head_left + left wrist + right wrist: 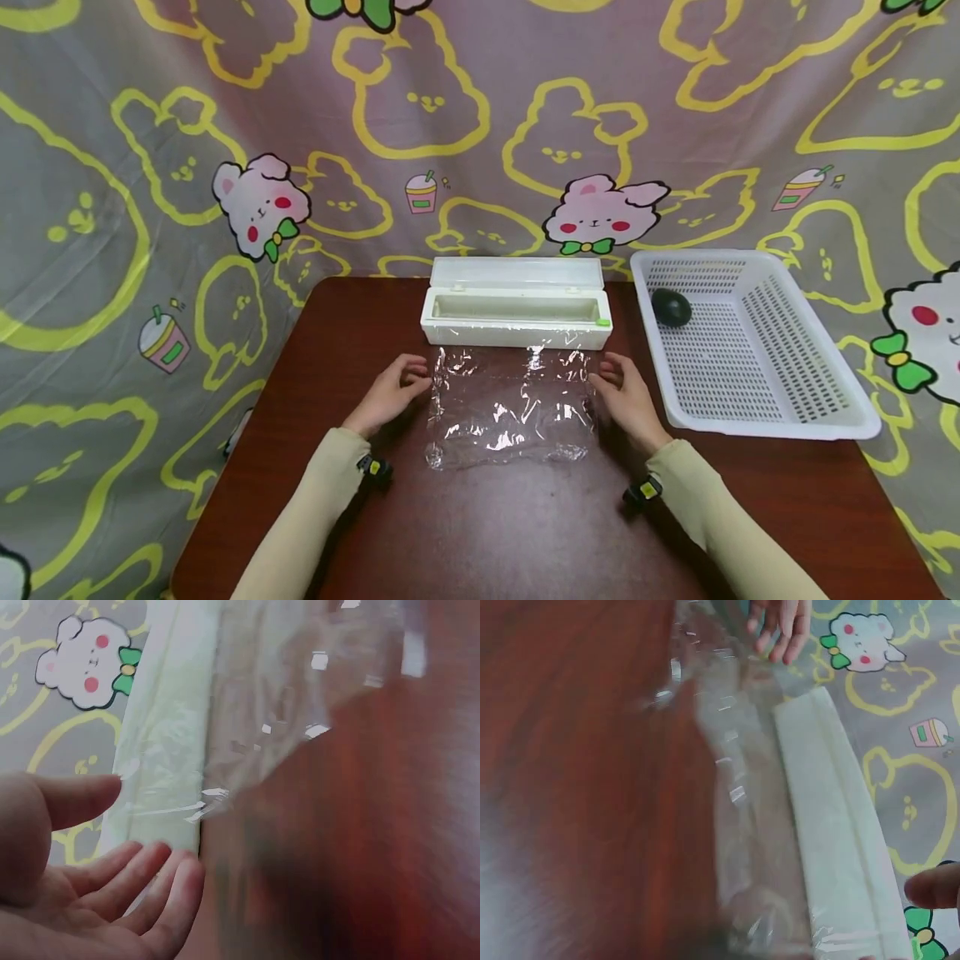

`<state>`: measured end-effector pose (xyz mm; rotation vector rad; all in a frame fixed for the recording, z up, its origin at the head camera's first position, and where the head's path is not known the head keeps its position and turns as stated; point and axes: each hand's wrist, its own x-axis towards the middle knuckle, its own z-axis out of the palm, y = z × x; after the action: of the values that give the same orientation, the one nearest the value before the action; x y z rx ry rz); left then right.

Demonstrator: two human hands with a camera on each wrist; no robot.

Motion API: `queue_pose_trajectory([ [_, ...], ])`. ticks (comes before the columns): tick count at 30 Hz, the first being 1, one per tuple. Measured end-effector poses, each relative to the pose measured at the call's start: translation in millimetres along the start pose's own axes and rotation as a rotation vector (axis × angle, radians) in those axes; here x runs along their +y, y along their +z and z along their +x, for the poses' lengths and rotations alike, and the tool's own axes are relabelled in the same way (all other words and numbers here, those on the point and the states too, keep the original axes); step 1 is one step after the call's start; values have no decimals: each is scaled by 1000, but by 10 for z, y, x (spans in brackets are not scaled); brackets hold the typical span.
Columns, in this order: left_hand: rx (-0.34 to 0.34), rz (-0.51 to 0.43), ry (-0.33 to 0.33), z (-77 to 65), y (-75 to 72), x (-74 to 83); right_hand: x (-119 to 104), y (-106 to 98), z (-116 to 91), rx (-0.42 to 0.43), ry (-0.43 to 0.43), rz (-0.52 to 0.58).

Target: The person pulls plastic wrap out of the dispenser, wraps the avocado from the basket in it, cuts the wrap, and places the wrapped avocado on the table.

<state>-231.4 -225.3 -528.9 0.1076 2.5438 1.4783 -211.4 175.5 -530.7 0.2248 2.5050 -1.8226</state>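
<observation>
A sheet of clear plastic wrap (498, 392) stretches forward over the brown table from a white wrap dispenser box (517, 337), whose lid stands raised. My left hand (390, 393) is beside the sheet's left edge, fingers loosely bent. Up close in the left wrist view, that hand (112, 900) has thumb and fingers apart with nothing between them, near the box's end. My right hand (626, 400) is at the sheet's right edge with relaxed, slightly bent fingers. The right wrist view catches only its thumb (934, 889) and some fingertips at the frame's edge.
To the right stands a white perforated basket (832, 358) with a dark green avocado-like fruit (671, 307) in its far left corner. A patterned cloth (480, 108) hangs behind the brown table (487, 533), close past the box. A small green piece (603, 322) sits on the box's right end.
</observation>
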Motion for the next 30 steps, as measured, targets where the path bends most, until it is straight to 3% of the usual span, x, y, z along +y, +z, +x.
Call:
queue_pose_trajectory([
  [6, 32, -149, -52, 322, 67, 44, -94, 111, 187, 70, 50, 76],
  [12, -5, -313, -34, 529, 180, 107, -112, 165, 384, 67, 103, 140],
  [19, 68, -439, -25, 655, 273, 194, -92, 153, 526, 38, 143, 295],
  [23, 115, -507, -22, 689, 299, 211, -78, 153, 572, 20, 149, 331],
  [30, 121, -605, 38, 717, 287, 209, -108, 187, 653, 4, 84, 373],
])
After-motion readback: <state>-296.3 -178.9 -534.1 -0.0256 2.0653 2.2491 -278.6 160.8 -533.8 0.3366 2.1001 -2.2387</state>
